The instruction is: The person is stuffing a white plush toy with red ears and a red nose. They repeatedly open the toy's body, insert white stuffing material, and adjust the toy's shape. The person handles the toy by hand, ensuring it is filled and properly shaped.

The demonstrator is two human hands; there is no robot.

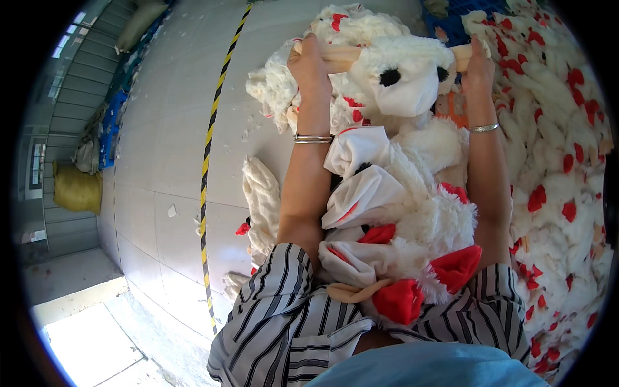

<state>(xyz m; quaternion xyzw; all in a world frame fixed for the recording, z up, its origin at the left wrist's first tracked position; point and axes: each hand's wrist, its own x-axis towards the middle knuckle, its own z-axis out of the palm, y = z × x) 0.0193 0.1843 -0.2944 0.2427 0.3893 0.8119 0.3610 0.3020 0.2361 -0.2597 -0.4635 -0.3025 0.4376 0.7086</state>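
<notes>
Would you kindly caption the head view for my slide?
Left hand and right hand hold a white plush piece by its beige flaps beside a white-and-red plush pile.

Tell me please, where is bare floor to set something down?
Widest: grey floor between striped tape and yellow sack, nearly bare. Narrower: the strip between the tape and the plush piece beside the left forearm. Crowded: the right side, under a plush heap, and between left hand and right hand, filled by a plush head.

Light: bright | Glare: blown-out white floor patch (90, 345), 8 o'clock | Distortion: grey panelled wall (72, 103) bowed, 10 o'clock | Rim: black
</notes>
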